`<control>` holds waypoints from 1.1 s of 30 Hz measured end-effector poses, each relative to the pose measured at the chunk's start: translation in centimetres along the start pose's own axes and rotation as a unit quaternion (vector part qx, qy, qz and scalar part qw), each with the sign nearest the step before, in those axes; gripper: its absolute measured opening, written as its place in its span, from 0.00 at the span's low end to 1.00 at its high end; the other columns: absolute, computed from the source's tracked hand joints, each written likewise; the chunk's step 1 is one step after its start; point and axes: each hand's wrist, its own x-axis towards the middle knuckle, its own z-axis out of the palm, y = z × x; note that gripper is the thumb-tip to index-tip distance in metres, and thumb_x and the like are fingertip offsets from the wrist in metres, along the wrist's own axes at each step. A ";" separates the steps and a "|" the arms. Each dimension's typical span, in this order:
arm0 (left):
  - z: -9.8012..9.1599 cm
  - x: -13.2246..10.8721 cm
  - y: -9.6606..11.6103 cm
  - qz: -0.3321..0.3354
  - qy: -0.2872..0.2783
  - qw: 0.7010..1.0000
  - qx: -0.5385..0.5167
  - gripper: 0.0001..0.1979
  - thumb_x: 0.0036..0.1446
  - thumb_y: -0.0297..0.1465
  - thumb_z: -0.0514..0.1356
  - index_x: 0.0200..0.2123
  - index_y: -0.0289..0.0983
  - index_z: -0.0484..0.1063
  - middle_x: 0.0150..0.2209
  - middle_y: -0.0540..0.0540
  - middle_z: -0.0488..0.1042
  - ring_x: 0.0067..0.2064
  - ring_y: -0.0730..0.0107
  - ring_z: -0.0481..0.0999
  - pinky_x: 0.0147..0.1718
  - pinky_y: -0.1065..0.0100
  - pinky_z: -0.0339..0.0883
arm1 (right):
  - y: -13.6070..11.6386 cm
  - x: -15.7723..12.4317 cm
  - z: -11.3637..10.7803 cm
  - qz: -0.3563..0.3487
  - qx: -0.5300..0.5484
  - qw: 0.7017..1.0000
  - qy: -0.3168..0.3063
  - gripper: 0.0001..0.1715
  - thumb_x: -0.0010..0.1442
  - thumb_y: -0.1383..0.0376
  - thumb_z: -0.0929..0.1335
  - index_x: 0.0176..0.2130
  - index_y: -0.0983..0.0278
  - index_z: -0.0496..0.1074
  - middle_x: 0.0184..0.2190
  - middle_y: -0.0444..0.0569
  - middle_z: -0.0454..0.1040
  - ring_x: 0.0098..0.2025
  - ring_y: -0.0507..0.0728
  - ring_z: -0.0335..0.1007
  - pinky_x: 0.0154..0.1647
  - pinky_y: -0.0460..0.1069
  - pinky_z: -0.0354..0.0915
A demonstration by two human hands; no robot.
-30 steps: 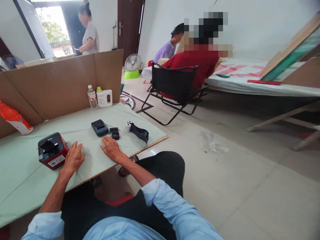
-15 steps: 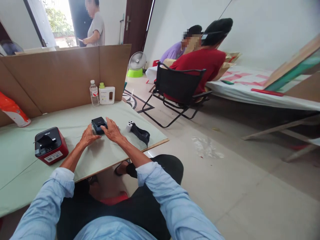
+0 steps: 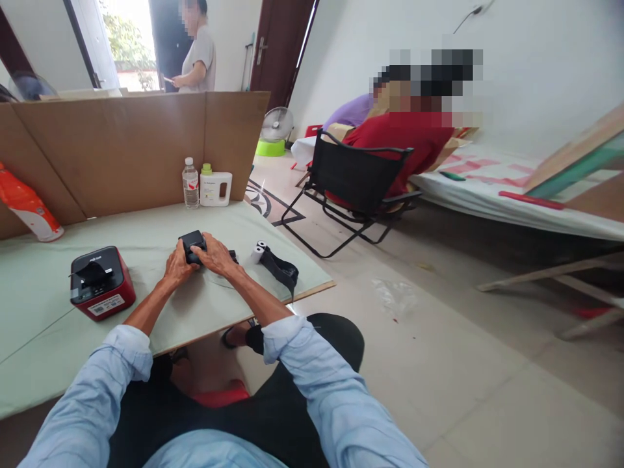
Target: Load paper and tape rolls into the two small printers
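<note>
A small black device [image 3: 192,240], boxy like a portable printer, is gripped between both my hands just above or on the green-covered table. My left hand [image 3: 178,263] holds its near left side with the fingers curled round it. My right hand [image 3: 214,253] wraps its right side, thumb laid across the front. Beyond my right wrist a small dark item [image 3: 233,255] shows in part. Two white paper rolls [image 3: 259,250] stand to the right, beside a black strap-like pouch [image 3: 280,272]. Left of my hands sits a red and black printer [image 3: 101,283] with a white label.
At the table's back stand a water bottle [image 3: 190,185] and a white jug [image 3: 216,188], before a cardboard screen [image 3: 141,153]. An orange bottle [image 3: 29,205] leans at left. The table edge [image 3: 312,290] is close on the right. Other people sit or stand farther off.
My hands have closed more tightly round the black device, the right thumb now across its front. The dark item behind my right wrist has come into sight. The view has shifted slightly.
</note>
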 end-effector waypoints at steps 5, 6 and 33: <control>-2.9 -3.2 -1.3 -0.005 0.020 0.999 0.040 0.44 0.50 0.32 0.69 0.69 0.37 0.56 0.53 0.37 0.79 0.54 0.45 0.80 0.51 0.55 0.73 | -1.3 -1.9 1.7 -0.043 0.082 0.996 0.009 0.34 0.68 0.52 0.67 0.67 0.63 0.63 0.58 0.58 0.77 0.59 0.66 0.74 0.62 0.61 0.68; -3.5 -4.0 -1.5 -0.008 0.016 0.999 0.047 0.43 0.51 0.32 0.68 0.68 0.37 0.57 0.52 0.37 0.79 0.53 0.45 0.80 0.50 0.54 0.73 | -1.5 -2.3 2.4 -0.046 0.100 0.994 0.009 0.33 0.68 0.53 0.67 0.67 0.62 0.63 0.58 0.58 0.77 0.58 0.66 0.75 0.62 0.61 0.68; -3.6 -6.6 -8.4 -0.044 0.023 0.974 -0.222 0.42 0.45 0.27 0.65 0.66 0.32 0.64 0.66 0.31 0.70 0.66 0.43 0.71 0.62 0.48 0.70 | 2.1 -6.4 9.1 -0.163 0.107 0.980 0.039 0.48 0.60 0.55 0.75 0.71 0.65 0.59 0.64 0.64 0.70 0.66 0.68 0.67 0.68 0.64 0.64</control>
